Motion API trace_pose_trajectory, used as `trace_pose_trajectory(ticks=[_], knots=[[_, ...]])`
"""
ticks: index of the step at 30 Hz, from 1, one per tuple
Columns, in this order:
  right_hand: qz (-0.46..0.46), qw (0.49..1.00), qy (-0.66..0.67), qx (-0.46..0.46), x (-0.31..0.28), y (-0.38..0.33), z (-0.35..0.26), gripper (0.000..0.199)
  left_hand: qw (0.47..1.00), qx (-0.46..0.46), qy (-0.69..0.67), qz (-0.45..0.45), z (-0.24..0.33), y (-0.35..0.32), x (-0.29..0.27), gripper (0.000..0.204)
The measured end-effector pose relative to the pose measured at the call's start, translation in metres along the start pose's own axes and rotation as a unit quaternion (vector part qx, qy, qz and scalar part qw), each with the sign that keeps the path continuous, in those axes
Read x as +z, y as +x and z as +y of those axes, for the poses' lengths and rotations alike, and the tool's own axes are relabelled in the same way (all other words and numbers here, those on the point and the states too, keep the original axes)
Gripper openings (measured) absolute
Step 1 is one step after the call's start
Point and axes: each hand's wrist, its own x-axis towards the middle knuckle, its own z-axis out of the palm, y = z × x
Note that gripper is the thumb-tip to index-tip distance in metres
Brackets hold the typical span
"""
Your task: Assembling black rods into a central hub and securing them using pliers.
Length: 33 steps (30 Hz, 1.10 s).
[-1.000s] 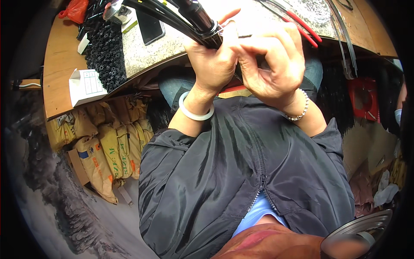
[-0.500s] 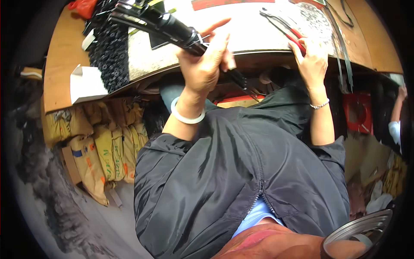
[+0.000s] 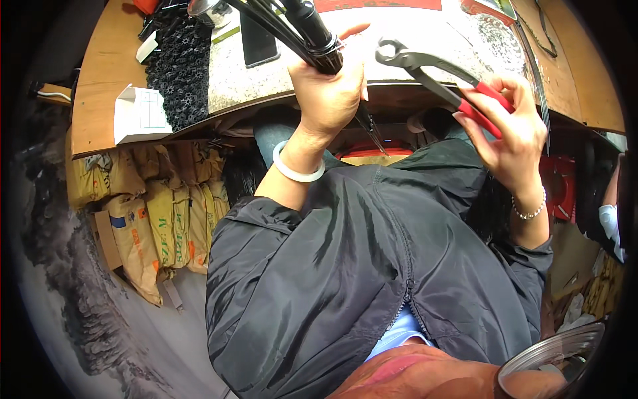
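Note:
My left hand is wrapped round a bundle of black rods and tubes that looks like a folded umbrella frame. The bundle slants over the table's near edge, its thin lower end hanging below my fist. A thin pale wire or tie shows at its collar by my thumb. In my right hand are end-cutting pincers, gripped by their red handles. They are raised off the tabletop, handles spread, with the grey jaws pointing left toward my left hand. Jaws and frame are apart.
A black phone lies left of the frame, beside a heap of small black plastic parts. An opened white box sits at the left edge. Small clear or silvery pieces are piled at the right. Sacks stand below left.
My right hand has lifted the pincers from the tabletop and drawn them nearer, with their handles spread. The frame in my left hand has swung more upright and moved slightly right.

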Motion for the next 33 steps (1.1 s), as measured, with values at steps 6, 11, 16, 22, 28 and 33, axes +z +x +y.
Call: trace_pose_trajectory(ticks=[6,11,16,22,28,33], knots=[[0.032,0.989,-0.130,-0.068,-0.013,0.000,-0.012,0.033,0.999,-0.022,-0.032,-0.007,0.002,-0.002,0.004,0.018],[0.043,0.985,-0.128,-0.111,-0.010,-0.001,-0.014,0.027,0.998,-0.030,-0.049,0.014,0.006,-0.005,0.007,0.011],[-0.047,0.995,-0.022,-0.089,-0.011,-0.003,-0.019,0.026,0.998,-0.015,-0.061,-0.006,0.009,-0.009,0.005,0.008],[-0.014,0.992,-0.088,-0.086,-0.008,-0.008,-0.020,0.024,0.999,-0.016,-0.042,-0.022,0.006,-0.011,0.002,0.027],[-0.094,0.989,0.087,-0.068,-0.006,-0.011,-0.011,0.016,0.999,-0.028,-0.032,-0.028,0.011,-0.013,0.002,0.021],[-0.454,0.489,0.669,0.328,-0.002,-0.021,-0.007,0.038,0.999,-0.013,-0.016,-0.039,0.013,-0.015,0.010,0.019]])
